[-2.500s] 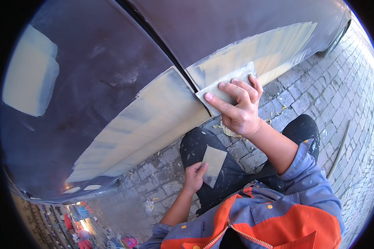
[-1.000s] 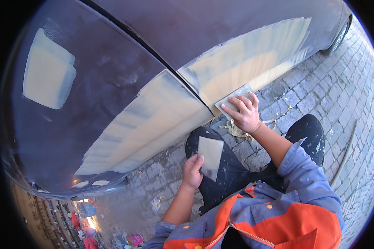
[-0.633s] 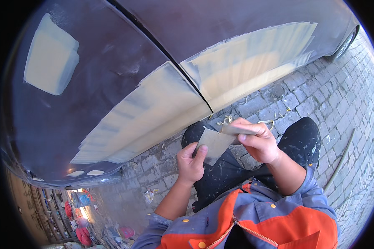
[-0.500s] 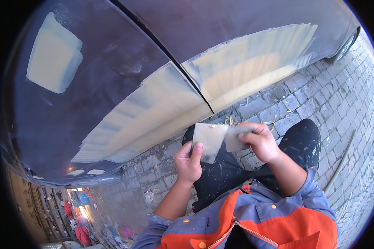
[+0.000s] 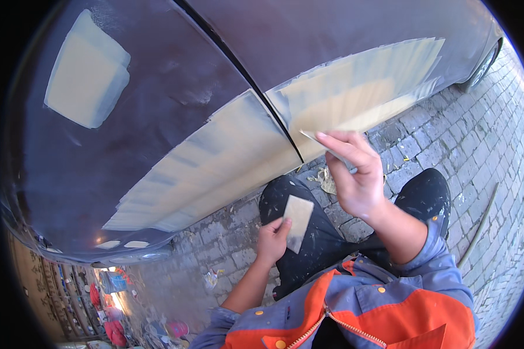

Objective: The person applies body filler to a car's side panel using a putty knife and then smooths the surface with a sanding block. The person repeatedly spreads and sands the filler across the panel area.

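Note:
My left hand (image 5: 272,239) grips a pale, flat rectangular putty plate (image 5: 299,218) above my left thigh, thumb on its face. My right hand (image 5: 360,180) is raised further forward, its fingers closed round a thin putty spreader (image 5: 310,136) that shows nearly edge-on. The spreader's far edge overlaps the cream putty (image 5: 355,87) on the right-hand panel of a dark car; whether it touches I cannot tell. Across the door gap (image 5: 244,75), more putty (image 5: 215,166) covers the lower left-hand panel (image 5: 157,75). A separate putty patch (image 5: 86,70) sits at the upper left.
Grey paving bricks (image 5: 448,134) run under and beside the car. Putty scraps (image 5: 327,180) lie between my knees. A long thin pole or hose (image 5: 480,224) lies at the right. Several colourful items, including a pink basin (image 5: 178,328), stand at the lower left.
My right hand has moved up and forward from the plate toward the car, carrying the spreader. My left hand has dropped slightly with the plate, which is now turned more edge-on.

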Available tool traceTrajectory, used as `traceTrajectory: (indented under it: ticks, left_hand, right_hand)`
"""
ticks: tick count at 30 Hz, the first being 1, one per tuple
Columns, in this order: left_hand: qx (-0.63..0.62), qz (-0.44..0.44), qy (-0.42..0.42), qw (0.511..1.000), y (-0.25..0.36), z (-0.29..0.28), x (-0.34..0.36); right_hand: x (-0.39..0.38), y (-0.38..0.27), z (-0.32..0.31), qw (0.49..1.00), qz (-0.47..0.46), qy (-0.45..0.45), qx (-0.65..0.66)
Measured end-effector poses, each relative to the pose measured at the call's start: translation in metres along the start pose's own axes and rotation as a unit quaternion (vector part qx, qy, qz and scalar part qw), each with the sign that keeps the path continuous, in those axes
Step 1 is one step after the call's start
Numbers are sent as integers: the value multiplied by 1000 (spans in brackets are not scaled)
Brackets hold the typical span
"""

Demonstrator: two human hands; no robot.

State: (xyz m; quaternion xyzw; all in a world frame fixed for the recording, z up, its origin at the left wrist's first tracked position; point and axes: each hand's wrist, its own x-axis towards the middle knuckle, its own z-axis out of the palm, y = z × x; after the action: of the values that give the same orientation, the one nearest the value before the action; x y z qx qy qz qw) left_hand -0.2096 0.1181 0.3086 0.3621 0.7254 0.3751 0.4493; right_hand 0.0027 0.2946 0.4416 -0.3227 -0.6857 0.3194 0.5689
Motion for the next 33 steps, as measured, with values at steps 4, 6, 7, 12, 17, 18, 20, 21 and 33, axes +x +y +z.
traceTrajectory:
  ticks: [4,6,7,12,17,18,20,21,33]
  left_hand:
    - [-84,-34,-20,996,-29,10,2]
    - [-94,-25,-33,995,-29,10,8]
    - [-100,-22,-38,994,-29,9,9]
    - [-127,-8,-38,991,-45,5,16]
    - [-140,-4,-49,989,-41,1,16]
    - [-138,-4,-48,989,-40,1,16]
    - [-140,-4,-53,989,-42,0,17]
    - [-142,-4,-56,988,-43,-1,18]
    - [-141,-2,-66,988,-52,-2,22]
  right_hand:
    - [46,-2,11,903,-279,80,-317]
    - [57,7,17,890,-292,95,-337]
    - [59,12,21,884,-299,101,-345]
    - [48,14,22,891,-286,64,-346]
    - [61,2,19,885,-301,105,-338]
    - [70,7,22,873,-325,128,-341]
    - [68,12,26,877,-317,123,-338]
    - [67,15,27,880,-313,121,-337]
    - [20,59,34,891,-279,48,-355]
